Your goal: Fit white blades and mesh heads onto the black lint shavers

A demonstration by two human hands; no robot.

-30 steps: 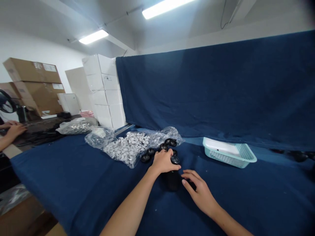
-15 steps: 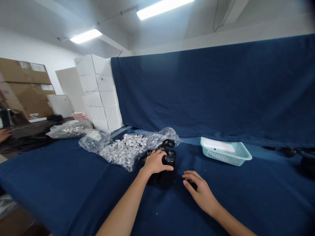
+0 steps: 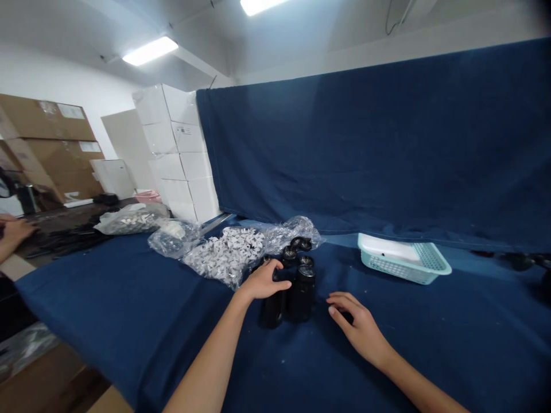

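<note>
Several black cylinders [image 3: 301,295], like bottles with shiny rounded tops, stand close together on the blue cloth. My left hand [image 3: 260,281] is at the top of the front left cylinder [image 3: 272,310], thumb stretched apart from the fingers; part of that cylinder is hidden behind it. Just right of the group, my right hand [image 3: 355,324] hovers low over the cloth, fingers loosely bent and thumb apart. A dark patch shows inside its curl, and whether it is shadow or a small thing I cannot make out.
A clear plastic bag [image 3: 226,255] of small white pieces lies left of the cylinders, another bag [image 3: 131,221] beyond it. At the right stands a mint basket [image 3: 398,268] holding something white. White boxes [image 3: 178,149] are stacked behind. Another person's hand [image 3: 16,232] is at far left.
My left hand has drawn left from the front right cylinder to the front left one, uncovering the right one. My right hand keeps its shape. The view has shifted slightly.
</note>
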